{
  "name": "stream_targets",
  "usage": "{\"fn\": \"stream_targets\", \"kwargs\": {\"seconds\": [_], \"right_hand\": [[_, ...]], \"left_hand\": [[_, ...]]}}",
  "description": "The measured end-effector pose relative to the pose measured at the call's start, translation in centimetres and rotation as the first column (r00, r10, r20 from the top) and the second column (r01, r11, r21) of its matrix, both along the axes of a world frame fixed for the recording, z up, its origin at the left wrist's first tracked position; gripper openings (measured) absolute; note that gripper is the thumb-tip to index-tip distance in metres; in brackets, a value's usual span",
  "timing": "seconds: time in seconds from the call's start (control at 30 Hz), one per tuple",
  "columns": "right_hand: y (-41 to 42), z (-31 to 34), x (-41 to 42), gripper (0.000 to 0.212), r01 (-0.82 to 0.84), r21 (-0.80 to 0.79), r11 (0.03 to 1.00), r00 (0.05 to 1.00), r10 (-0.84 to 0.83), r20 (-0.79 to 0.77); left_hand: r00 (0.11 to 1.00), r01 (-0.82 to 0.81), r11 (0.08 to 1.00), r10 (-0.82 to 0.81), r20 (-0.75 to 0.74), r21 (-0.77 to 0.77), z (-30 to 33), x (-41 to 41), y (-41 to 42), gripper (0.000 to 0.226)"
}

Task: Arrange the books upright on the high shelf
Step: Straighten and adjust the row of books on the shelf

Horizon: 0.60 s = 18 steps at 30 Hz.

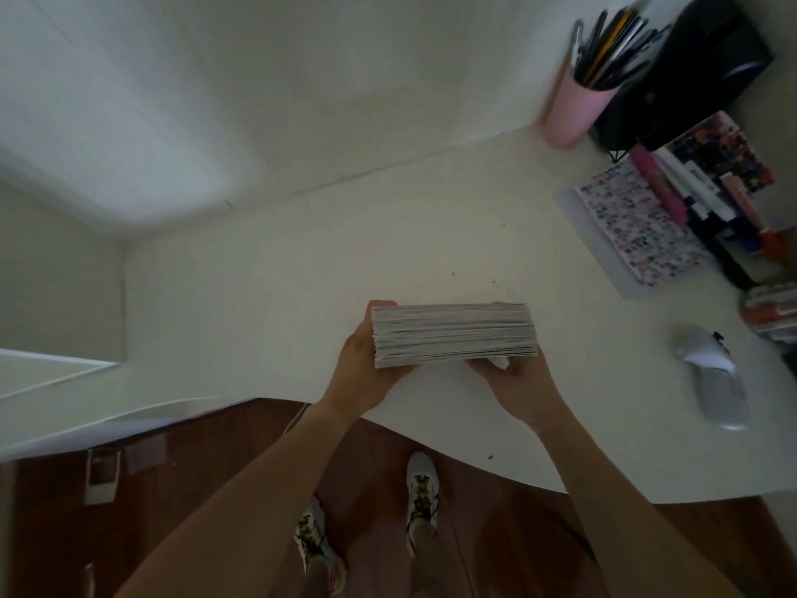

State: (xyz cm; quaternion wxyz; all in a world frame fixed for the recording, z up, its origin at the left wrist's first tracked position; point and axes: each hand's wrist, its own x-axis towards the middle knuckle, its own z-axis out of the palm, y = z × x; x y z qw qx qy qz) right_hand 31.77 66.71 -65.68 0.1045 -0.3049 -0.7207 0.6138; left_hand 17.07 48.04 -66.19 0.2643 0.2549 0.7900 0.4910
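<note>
No legible writing or brand is seen; the frame is blurred. A stack of books (455, 334), page edges toward the camera, is held between both hands above the white desk (302, 274). The left hand (366, 364) is wrapped round its left end; the right hand (515, 375) is curled beneath its right part. To the right are noted a pink pen cup (575, 110), a patterned notebook (638, 226), apparently a white mouse (713, 377) and a black organiser (690, 71).

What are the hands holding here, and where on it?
A stack of thin white-edged books, gripped at both ends: left hand at its left end, right hand under its right end.
</note>
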Motion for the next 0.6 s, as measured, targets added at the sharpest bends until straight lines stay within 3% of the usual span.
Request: {"fn": "stream_targets", "kwargs": {"seconds": [0.07, 0.2, 0.3, 0.4, 0.6], "right_hand": [[0.4, -0.1, -0.3, 0.08, 0.003, 0.007, 1.0, 0.999, -0.004, 0.035], [0.7, 4.0, -1.4, 0.054, -0.099, 0.043, 0.994, 0.995, 0.098, 0.029], [-1.0, 10.0, -2.3, 0.058, -0.163, 0.041, 0.986, 0.986, 0.165, -0.025], [-4.3, 17.8, -3.3, 0.061, -0.188, -0.061, 0.98, 0.97, 0.176, -0.167], [-12.9, 34.3, -6.6, 0.045, -0.196, -0.104, 0.975, 0.877, 0.127, -0.464]], "left_hand": [[1.0, -0.019, 1.0, 0.019, -0.012, -0.02, 0.1, -0.5, 0.2, 0.056], [0.999, 0.018, 1.0, -0.017, 0.041, -0.012, 3.9, -1.4, -0.7, 0.079], [0.998, 0.051, 0.999, -0.051, 0.047, 0.012, 9.6, -1.9, -3.3, 0.085], [0.995, 0.077, 0.996, -0.08, 0.06, 0.044, 17.6, -2.5, -6.9, 0.089], [0.996, 0.052, 0.976, -0.035, -0.085, 0.211, 35.7, -2.2, -15.5, 0.093]]}}
